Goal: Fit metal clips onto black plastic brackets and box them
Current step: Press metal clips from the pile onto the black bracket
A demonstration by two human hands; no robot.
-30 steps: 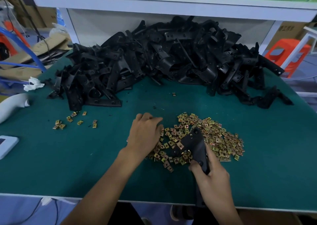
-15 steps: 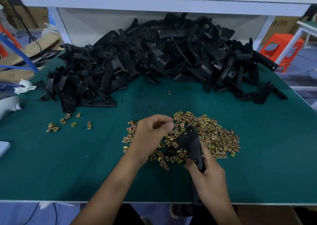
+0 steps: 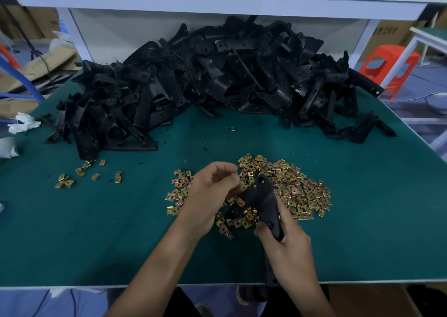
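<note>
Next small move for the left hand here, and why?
Probably slide the left hand to the bracket tip and press a clip on. Its fingers pinch together right beside that tip, above the clips; the right hand grips the bracket's lower end. Whether a clip is pinched is blurred.

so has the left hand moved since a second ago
Yes. The left hand has lifted off the clip pile, uncovering its left edge, and now curls beside the bracket tip.

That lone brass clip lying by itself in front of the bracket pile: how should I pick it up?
Pinch the lone brass-coloured metal clip by two opposite edges, probably best from straight above: it lies low on the green mat, with nothing touching it.
</note>
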